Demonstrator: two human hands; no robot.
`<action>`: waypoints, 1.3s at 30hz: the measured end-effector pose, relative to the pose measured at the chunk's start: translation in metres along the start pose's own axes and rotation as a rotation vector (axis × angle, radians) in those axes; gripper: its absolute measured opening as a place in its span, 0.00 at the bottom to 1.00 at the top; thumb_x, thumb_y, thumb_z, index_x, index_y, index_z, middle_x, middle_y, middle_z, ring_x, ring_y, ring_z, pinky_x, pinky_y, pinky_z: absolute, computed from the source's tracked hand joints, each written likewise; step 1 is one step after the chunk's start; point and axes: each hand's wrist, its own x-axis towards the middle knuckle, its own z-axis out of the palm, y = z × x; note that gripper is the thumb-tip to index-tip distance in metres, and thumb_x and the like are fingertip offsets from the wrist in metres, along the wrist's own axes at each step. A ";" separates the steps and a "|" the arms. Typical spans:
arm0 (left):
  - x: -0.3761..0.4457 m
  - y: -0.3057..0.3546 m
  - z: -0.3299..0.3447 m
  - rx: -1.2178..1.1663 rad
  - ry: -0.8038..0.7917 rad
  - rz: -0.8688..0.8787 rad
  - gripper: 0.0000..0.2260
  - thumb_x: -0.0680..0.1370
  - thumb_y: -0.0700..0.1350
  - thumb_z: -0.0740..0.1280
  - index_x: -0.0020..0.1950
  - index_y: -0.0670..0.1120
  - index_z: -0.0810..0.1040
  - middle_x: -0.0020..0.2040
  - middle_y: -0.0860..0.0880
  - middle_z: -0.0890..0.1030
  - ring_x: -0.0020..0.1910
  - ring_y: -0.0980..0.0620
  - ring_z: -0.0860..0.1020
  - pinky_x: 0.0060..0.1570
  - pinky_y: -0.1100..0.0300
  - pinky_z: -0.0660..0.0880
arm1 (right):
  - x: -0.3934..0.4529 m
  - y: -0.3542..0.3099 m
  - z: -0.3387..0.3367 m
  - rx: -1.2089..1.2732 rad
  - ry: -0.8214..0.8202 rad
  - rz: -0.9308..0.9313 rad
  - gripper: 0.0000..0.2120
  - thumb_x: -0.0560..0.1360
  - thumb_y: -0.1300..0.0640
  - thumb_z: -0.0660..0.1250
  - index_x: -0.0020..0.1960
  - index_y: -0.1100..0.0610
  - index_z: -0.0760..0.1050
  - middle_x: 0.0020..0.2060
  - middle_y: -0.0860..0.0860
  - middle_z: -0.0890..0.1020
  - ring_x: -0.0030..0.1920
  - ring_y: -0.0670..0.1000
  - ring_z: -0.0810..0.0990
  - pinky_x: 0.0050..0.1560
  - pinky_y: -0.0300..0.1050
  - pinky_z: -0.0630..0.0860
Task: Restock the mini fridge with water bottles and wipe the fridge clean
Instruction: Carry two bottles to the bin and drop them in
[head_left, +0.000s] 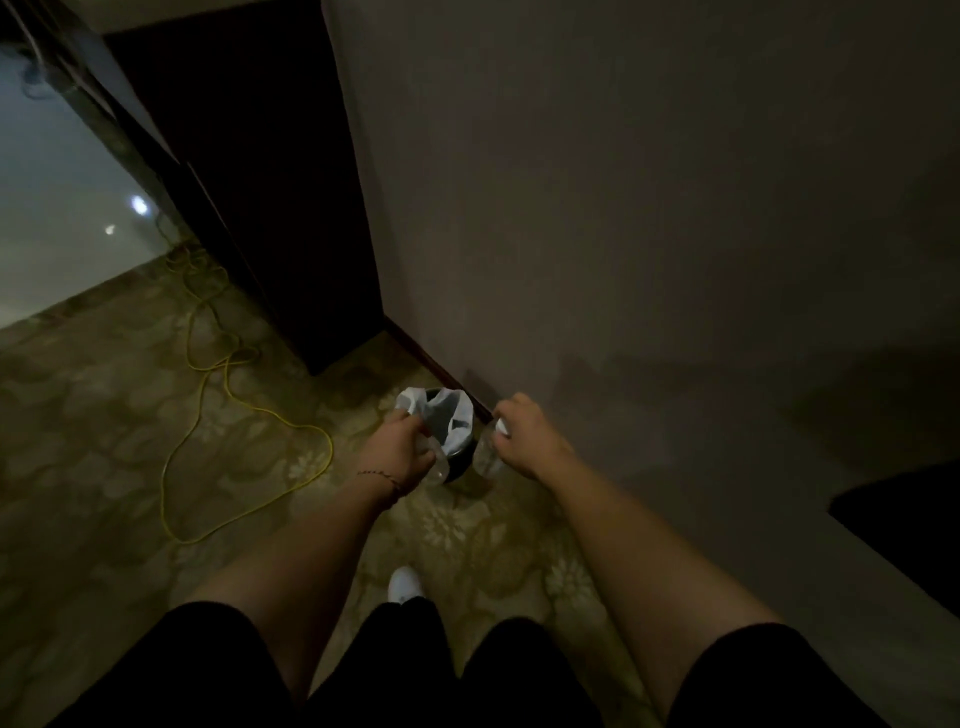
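black sleeves and bare forearms fill the bottom of the view, with a white shoe (404, 583) on the patterned carpet (104, 415) between them. ahead, the left hand (399, 451) grips a clear water bottle (439, 468) beside a small dark bin (457, 462) with a white liner (451, 422). the right hand (522, 434) grips another clear bottle (487, 457) by its white-capped top, just right of the bin. a yellow cable (218, 374) loops across the carpet at left.

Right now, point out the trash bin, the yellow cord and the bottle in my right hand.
trash bin (460, 466): head view, on its dark side wall below the white liner.
yellow cord (324, 441): head view, on the loop lying on the carpet.
bottle (487, 457): head view, on its clear body below the right hand (522, 434).
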 end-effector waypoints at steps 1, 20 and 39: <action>0.021 -0.007 0.002 0.000 -0.007 -0.009 0.11 0.75 0.48 0.70 0.56 0.49 0.78 0.57 0.52 0.72 0.49 0.50 0.76 0.49 0.55 0.78 | 0.021 -0.001 0.004 0.006 -0.002 0.011 0.12 0.79 0.54 0.65 0.61 0.56 0.74 0.57 0.53 0.72 0.54 0.55 0.75 0.55 0.49 0.75; 0.320 -0.183 0.245 0.109 -0.059 -0.073 0.10 0.78 0.51 0.65 0.58 0.52 0.75 0.59 0.51 0.73 0.53 0.50 0.74 0.51 0.52 0.77 | 0.358 0.125 0.251 -0.036 -0.120 -0.106 0.13 0.80 0.54 0.64 0.63 0.57 0.73 0.60 0.54 0.73 0.52 0.53 0.77 0.49 0.44 0.72; 0.355 -0.247 0.311 0.073 -0.198 -0.129 0.17 0.77 0.52 0.67 0.65 0.51 0.74 0.61 0.48 0.78 0.57 0.49 0.77 0.58 0.53 0.76 | 0.403 0.157 0.331 -0.028 -0.330 -0.030 0.18 0.78 0.53 0.66 0.66 0.57 0.72 0.66 0.55 0.70 0.61 0.58 0.76 0.60 0.54 0.76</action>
